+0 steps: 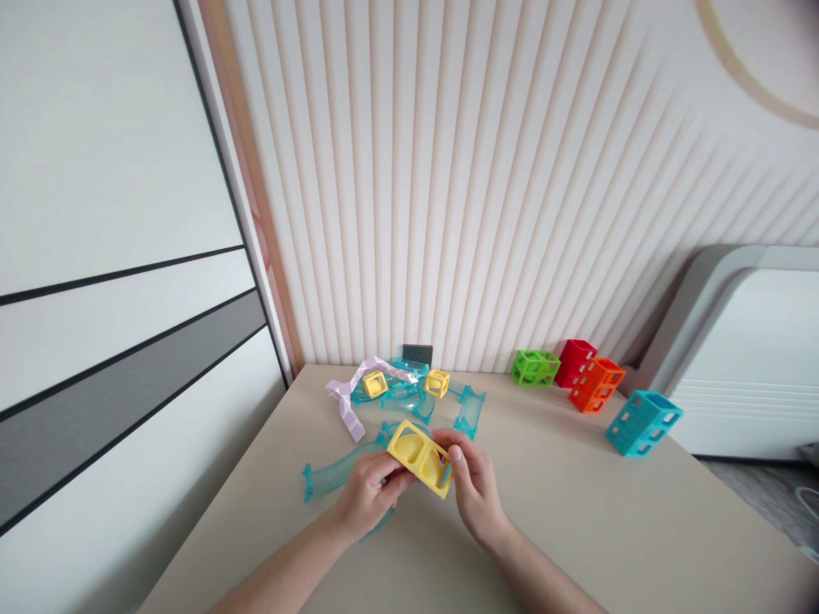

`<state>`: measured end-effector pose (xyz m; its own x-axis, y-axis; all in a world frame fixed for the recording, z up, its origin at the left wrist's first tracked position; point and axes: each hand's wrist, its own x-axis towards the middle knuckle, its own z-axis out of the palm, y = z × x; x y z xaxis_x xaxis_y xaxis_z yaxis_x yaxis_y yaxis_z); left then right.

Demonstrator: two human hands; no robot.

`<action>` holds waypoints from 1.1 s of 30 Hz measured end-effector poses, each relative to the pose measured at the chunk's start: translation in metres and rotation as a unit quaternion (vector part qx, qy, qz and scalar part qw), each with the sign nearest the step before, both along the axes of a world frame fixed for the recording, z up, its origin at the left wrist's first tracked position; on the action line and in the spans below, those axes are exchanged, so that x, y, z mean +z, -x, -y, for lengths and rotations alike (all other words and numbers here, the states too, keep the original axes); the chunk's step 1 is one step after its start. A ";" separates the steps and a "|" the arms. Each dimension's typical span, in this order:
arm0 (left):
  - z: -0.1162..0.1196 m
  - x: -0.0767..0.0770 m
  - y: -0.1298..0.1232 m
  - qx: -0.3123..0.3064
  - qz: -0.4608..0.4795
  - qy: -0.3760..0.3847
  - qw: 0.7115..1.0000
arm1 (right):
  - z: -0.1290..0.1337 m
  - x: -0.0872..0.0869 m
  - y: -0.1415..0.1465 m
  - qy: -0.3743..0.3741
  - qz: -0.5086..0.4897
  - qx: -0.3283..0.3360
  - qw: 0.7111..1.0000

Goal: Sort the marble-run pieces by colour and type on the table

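Between my two hands is a yellow two-cell toy block (419, 456) with rounded hollows, tilted above the table. My left hand (371, 490) pinches its lower left side. At its right end, my right hand (472, 477) grips it with the thumb on top and the fingers behind. Beneath and behind the hands lie translucent teal track pieces (336, 471), partly hidden by my left hand. A lilac forked track piece (351, 418) rests farther back. Near it are two small yellow cubes, one on the left (374, 385) and one on the right (437, 384).
Along the right of the beige table (550, 512) stand a green block (536, 367), a red block (574, 362), an orange block (597, 385) and a teal block (643, 423). A ribbed wall with a dark socket (418, 353) borders the back. A white panelled cabinet (128, 341) stands left.
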<state>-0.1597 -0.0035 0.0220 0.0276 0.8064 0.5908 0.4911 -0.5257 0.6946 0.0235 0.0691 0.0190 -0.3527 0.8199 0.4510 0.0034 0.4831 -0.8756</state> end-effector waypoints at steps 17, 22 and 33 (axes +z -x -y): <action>0.001 0.007 0.000 0.034 -0.012 -0.006 0.999 | 0.000 0.004 -0.003 -0.055 0.018 0.005 0.998; -0.001 0.007 0.000 0.105 0.031 -0.018 0.994 | 0.003 0.008 -0.004 -0.116 0.044 0.064 0.990; -0.010 0.004 0.008 0.164 0.249 0.009 0.954 | -0.003 0.008 -0.009 -0.215 0.139 0.081 0.963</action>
